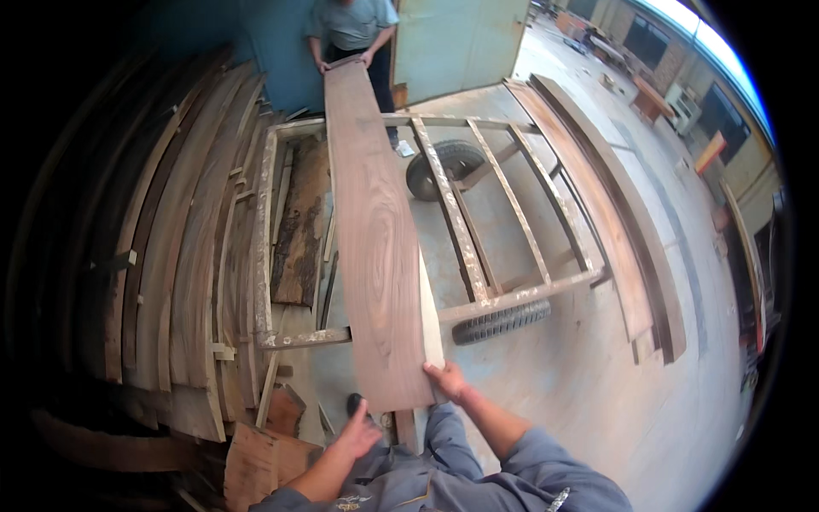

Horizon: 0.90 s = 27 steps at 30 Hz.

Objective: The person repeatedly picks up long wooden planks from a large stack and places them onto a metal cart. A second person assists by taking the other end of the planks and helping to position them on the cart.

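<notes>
A long, wide wooden plank (375, 230) with brown swirling grain and a pale strip along its right edge stretches away from me across a metal cart frame (465, 247). My right hand (448, 381) is closed on the plank's near right corner, thumb on top. Just off the near left corner is my left hand (358, 433), its fingers apart and one fingertip close to the board's end; it holds nothing. At the far end another person (351, 30) in a grey-blue shirt grips the plank with both hands.
Stacked planks (192, 230) fill the left side, and wood offcuts (264, 456) lie near my feet. The cart has black tyres (502, 322) and carries a bark-edged slab (303, 226). Two more boards (597, 205) lie along its right side. Blue-green metal doors (461, 43) stand behind.
</notes>
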Each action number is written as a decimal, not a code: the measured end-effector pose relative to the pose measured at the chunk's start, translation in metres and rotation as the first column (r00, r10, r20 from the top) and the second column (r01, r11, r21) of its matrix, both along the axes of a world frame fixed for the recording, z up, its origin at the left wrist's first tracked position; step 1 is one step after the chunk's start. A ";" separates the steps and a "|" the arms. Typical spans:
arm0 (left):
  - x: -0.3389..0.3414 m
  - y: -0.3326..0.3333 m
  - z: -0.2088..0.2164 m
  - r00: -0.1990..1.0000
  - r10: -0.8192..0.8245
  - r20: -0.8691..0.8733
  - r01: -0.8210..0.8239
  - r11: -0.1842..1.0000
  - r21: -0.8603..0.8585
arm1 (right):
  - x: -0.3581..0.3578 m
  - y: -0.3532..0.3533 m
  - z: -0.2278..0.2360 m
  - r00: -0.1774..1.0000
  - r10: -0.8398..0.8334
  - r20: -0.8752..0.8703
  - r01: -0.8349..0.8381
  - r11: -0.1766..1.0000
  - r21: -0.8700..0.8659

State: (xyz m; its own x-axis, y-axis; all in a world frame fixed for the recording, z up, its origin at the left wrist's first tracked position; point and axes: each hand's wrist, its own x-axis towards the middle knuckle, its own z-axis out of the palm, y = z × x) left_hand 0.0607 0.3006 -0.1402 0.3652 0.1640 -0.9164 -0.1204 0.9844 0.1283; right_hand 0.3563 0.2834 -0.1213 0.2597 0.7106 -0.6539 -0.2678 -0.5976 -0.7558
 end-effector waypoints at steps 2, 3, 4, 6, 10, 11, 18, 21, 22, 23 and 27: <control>-0.010 0.018 -0.043 0.987 -0.026 -0.158 0.065 0.967 0.245 | 0.027 -0.011 -0.024 1.000 0.022 -0.008 -0.022 1.000 0.014; 0.014 0.029 -0.026 0.982 -0.033 -0.187 0.095 0.939 0.332 | 0.041 -0.012 -0.033 0.999 0.036 -0.003 -0.036 0.999 0.032; 0.032 0.040 -0.031 0.986 -0.137 -0.098 0.165 0.907 0.387 | 0.051 -0.013 -0.028 0.998 0.048 -0.030 -0.048 0.999 0.020; 0.066 0.049 -0.043 0.976 -0.219 -0.007 0.203 0.893 0.402 | 0.066 -0.012 -0.011 0.993 0.115 -0.031 -0.117 0.990 -0.076; 0.153 0.033 -0.030 0.983 -0.140 -0.120 0.171 0.934 0.315 | 0.111 -0.048 -0.037 0.988 0.131 -0.084 -0.130 0.991 0.018; 0.171 0.024 -0.015 0.976 -0.112 -0.184 0.168 0.932 0.323 | 0.127 -0.059 -0.049 0.983 0.127 -0.131 -0.118 0.990 0.075; 0.316 -0.059 0.077 0.857 -0.426 -0.289 0.503 0.814 0.292 | 0.250 -0.229 -0.072 0.530 -0.184 -0.828 0.423 0.903 0.071; 0.389 -0.100 0.076 0.855 -0.477 -0.201 0.517 0.815 0.262 | 0.276 -0.280 -0.081 0.229 -0.294 -0.928 0.677 0.733 -0.066; 0.414 -0.109 0.071 0.837 -0.523 -0.160 0.547 0.799 0.251 | 0.276 -0.291 -0.063 0.191 -0.328 -0.925 0.731 0.676 -0.089; 0.443 -0.118 0.071 0.803 -0.576 -0.154 0.595 0.762 0.254 | 0.279 -0.297 -0.051 0.153 -0.360 -0.920 0.782 0.614 -0.110; 0.541 -0.158 0.025 0.769 -0.639 -0.018 0.626 0.747 0.222 | 0.332 -0.303 -0.057 0.162 -0.699 -0.696 0.901 0.393 -0.185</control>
